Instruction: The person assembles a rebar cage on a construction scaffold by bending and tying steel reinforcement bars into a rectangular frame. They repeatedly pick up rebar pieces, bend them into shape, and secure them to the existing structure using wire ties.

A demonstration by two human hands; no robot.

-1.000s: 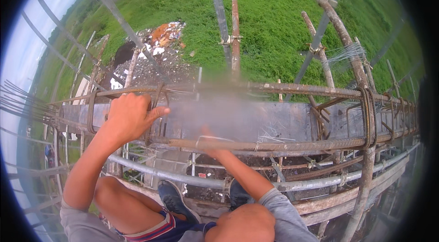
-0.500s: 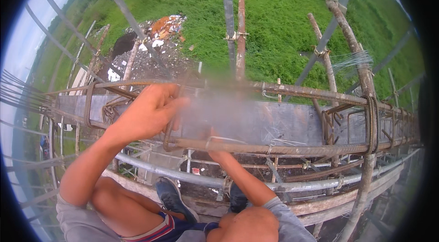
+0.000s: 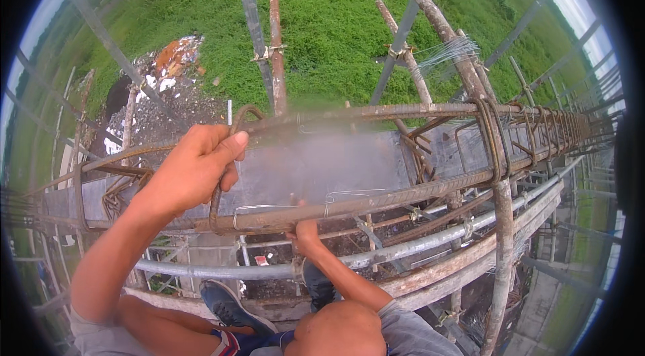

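Rebar cage [image 3: 403, 154] lies horizontal on the scaffold, high above grass. The stirrup [image 3: 225, 174] at its left end is now gripped by the left hand [image 3: 191, 171], which has swung across from the top bar. Right hand [image 3: 306, 231] pinches tie wire [image 3: 282, 207] beneath the cage's lower bar.

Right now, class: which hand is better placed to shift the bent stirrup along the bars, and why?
Probably the left hand: it already grips the stirrup near its top. The right hand sits lower, under the near bar, off the stirrup.
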